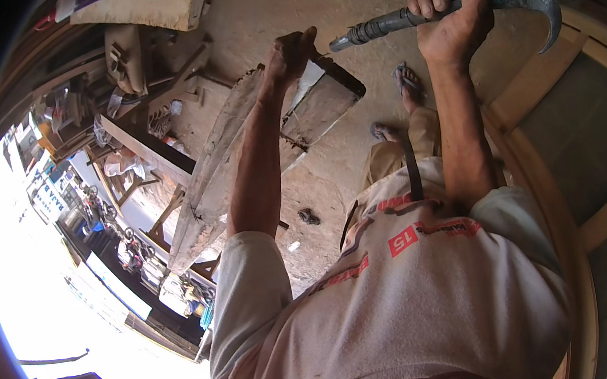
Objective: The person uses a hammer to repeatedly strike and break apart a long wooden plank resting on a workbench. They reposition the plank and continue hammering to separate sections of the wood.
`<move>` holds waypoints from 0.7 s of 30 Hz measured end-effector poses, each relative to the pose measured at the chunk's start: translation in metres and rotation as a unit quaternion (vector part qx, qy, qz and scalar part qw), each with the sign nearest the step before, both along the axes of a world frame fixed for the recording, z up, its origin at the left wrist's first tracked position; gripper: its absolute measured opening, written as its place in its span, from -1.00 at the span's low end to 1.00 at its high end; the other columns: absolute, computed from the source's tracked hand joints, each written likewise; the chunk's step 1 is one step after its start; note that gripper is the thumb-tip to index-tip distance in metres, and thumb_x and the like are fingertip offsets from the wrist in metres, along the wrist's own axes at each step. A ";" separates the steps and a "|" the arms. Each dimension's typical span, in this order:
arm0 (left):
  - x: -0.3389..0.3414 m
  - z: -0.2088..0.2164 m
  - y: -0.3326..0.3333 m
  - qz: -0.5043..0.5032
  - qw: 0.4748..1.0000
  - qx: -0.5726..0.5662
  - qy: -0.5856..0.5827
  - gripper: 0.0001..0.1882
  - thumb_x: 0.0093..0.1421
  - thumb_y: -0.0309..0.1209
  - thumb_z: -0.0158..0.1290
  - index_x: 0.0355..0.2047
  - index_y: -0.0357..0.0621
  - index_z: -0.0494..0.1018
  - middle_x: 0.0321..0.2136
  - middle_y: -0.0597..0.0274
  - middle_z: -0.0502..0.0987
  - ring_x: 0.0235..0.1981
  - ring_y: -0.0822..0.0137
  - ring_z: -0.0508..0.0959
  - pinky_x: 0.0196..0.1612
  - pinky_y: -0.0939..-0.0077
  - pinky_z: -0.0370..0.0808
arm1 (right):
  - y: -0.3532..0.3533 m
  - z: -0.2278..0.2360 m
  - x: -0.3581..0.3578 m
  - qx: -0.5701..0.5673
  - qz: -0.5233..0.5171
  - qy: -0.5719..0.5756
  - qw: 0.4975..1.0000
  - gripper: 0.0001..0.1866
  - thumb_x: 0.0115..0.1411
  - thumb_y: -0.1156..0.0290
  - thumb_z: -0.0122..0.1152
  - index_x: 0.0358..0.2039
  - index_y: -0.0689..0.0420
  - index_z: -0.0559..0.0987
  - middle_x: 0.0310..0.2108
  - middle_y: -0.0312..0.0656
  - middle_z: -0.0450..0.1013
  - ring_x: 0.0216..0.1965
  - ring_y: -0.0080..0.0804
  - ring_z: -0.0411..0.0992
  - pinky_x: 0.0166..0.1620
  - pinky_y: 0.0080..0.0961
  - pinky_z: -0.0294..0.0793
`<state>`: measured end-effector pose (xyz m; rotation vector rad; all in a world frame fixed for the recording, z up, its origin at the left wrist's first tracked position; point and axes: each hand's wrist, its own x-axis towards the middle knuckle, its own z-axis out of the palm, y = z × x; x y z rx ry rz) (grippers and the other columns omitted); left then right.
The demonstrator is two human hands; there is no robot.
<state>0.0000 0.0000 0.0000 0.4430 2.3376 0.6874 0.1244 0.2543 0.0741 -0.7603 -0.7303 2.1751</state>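
Observation:
My right hand [452, 20] is raised, its fingers wrapped around the dark handle of a claw hammer [384, 27]. The hammer lies nearly level in the view, with its metal head and curved claw to the right and the butt of the handle pointing left. My left hand [288, 58] is closed, thumb up, over the far end of a worn wooden bench [229, 134]. Whatever its fingers grip, if anything, is hidden. Just right of that hand, a short wooden board [321, 107] with a dark, rough end juts from the bench.
A large wooden frame with dark panels [538, 86] stands close on my right. Offcuts and planks [146, 150] are piled to the left, and a pale board [147, 6] lies at the far left. A dark lump [309, 217] rests on the floor near my feet in sandals [408, 81].

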 end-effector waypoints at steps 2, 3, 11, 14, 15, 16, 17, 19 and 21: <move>0.001 0.006 0.002 -0.008 1.000 0.010 0.001 -0.43 0.40 0.05 -0.04 -0.45 -0.21 0.63 -0.49 0.02 0.65 -0.42 0.23 0.63 -0.24 0.29 0.51 | -0.008 0.001 -0.003 -0.012 -0.005 -0.018 1.000 -0.63 0.31 0.13 0.10 -0.52 0.11 0.39 -0.66 -0.32 0.12 -0.64 -0.41 0.15 -0.44 -0.32 0.27; 0.001 0.005 0.003 -0.005 1.000 0.012 0.003 -0.42 0.40 0.05 -0.05 -0.44 -0.21 0.63 -0.49 0.03 0.65 -0.43 0.23 0.63 -0.24 0.29 0.51 | -0.013 0.001 -0.006 -0.012 0.000 -0.019 1.000 -0.64 0.31 0.13 0.10 -0.52 0.11 0.38 -0.66 -0.32 0.12 -0.64 -0.41 0.15 -0.45 -0.31 0.27; 0.000 -0.018 -0.009 -0.004 0.995 0.095 -0.014 -0.41 0.45 -0.02 -0.13 -0.45 -0.23 0.65 -0.56 0.05 0.65 -0.41 0.19 0.66 -0.18 0.30 0.55 | -0.056 0.020 -0.023 0.019 0.076 -0.016 0.997 -0.69 0.32 0.25 0.15 -0.52 0.12 0.39 -0.67 -0.34 0.18 -0.67 -0.42 0.20 -0.49 -0.39 0.30; -0.009 0.004 0.006 -0.023 0.998 0.028 -0.054 -0.45 0.45 0.00 -0.13 -0.26 -0.21 0.66 -0.35 0.07 0.69 -0.22 0.19 0.68 -0.04 0.32 0.54 | -0.078 0.022 -0.044 0.206 0.108 -0.024 0.972 -0.61 0.36 0.14 0.26 -0.53 0.03 0.39 -0.70 -0.44 0.25 -0.66 -0.61 0.25 -0.55 -0.57 0.27; -0.006 -0.007 -0.003 0.025 0.986 0.139 -0.085 -0.48 0.45 -0.01 -0.12 -0.18 -0.21 0.63 -0.27 0.07 0.68 -0.16 0.20 0.66 0.00 0.32 0.53 | -0.088 0.021 -0.049 0.371 0.102 -0.041 0.922 -0.62 0.36 0.14 0.26 -0.53 0.03 0.40 -0.72 -0.43 0.24 -0.67 -0.64 0.26 -0.57 -0.59 0.26; -0.002 -0.035 -0.018 0.072 0.959 0.250 -0.112 -0.51 0.46 -0.02 -0.10 -0.11 -0.20 0.61 -0.20 0.08 0.66 -0.09 0.20 0.64 0.04 0.31 0.51 | -0.101 0.027 -0.046 0.393 0.168 -0.004 0.904 -0.73 0.27 0.16 0.35 -0.27 0.06 0.51 -0.47 -0.28 0.45 -0.43 -0.42 0.46 -0.31 -0.47 0.43; -0.006 -0.049 -0.022 0.053 0.953 0.277 -0.114 -0.52 0.45 -0.03 -0.10 -0.11 -0.20 0.61 -0.20 0.08 0.66 -0.10 0.21 0.63 0.03 0.32 0.51 | -0.112 0.037 -0.044 0.420 0.178 0.029 0.890 -0.74 0.24 0.20 0.36 -0.26 0.07 0.51 -0.45 -0.27 0.45 -0.42 -0.38 0.47 -0.29 -0.44 0.42; -0.008 -0.040 -0.023 -0.015 0.970 0.224 -0.095 -0.53 0.45 -0.05 -0.08 -0.11 -0.21 0.60 -0.21 0.08 0.66 -0.12 0.22 0.63 0.00 0.32 0.51 | -0.131 0.058 -0.041 0.472 0.153 0.100 0.863 -0.71 0.25 0.33 0.31 -0.51 0.08 0.39 -0.64 -0.40 0.23 -0.62 -0.47 0.31 -0.51 -0.51 0.19; -0.013 -0.026 -0.022 -0.080 0.976 0.177 -0.097 -0.55 0.45 -0.07 -0.07 -0.11 -0.22 0.60 -0.22 0.09 0.66 -0.13 0.23 0.63 -0.02 0.32 0.51 | -0.143 0.066 -0.029 0.514 0.194 0.046 0.834 -0.68 0.15 0.36 0.43 -0.50 0.09 0.40 -0.61 -0.28 0.30 -0.61 -0.37 0.36 -0.51 -0.40 0.26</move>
